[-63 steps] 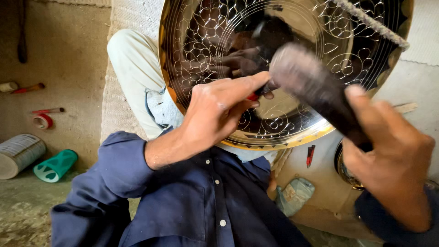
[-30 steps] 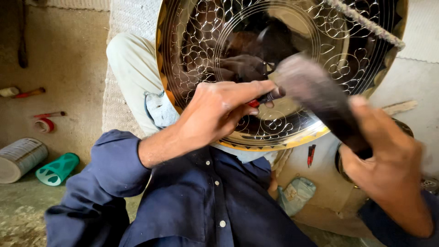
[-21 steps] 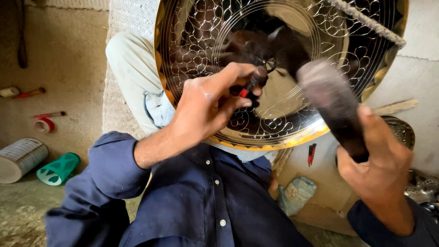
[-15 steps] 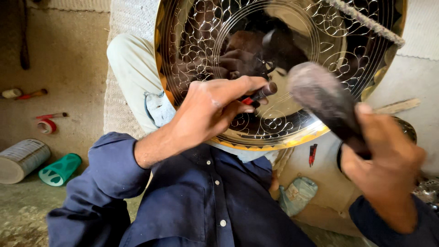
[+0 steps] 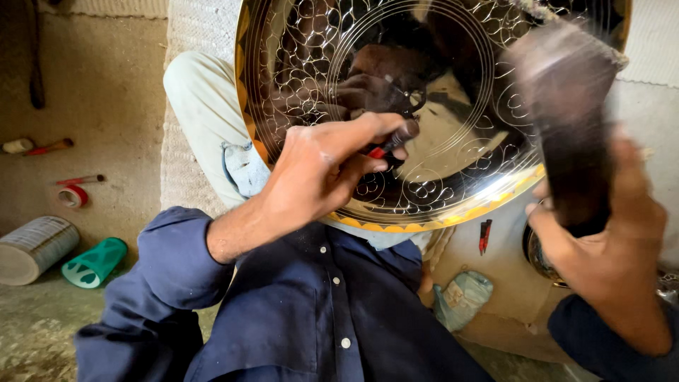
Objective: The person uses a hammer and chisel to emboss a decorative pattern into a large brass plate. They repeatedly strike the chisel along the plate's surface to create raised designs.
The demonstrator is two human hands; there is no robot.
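Brass tray (image 5: 453,205) stands tilted on our lap, face toward us for working. Left hand (image 5: 322,173) pinches a red-marked chisel (image 5: 392,141), tip against the tray's engraved face. Right hand (image 5: 601,247) wraps a dark mallet (image 5: 566,120), raised right of the chisel, blurred.

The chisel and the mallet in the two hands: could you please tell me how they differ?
The chisel is thin, with a red band, pinched in the left hand against the brass tray. The mallet is thick, dark and motion-blurred, gripped in the right hand off the tray. Both point toward the tray.
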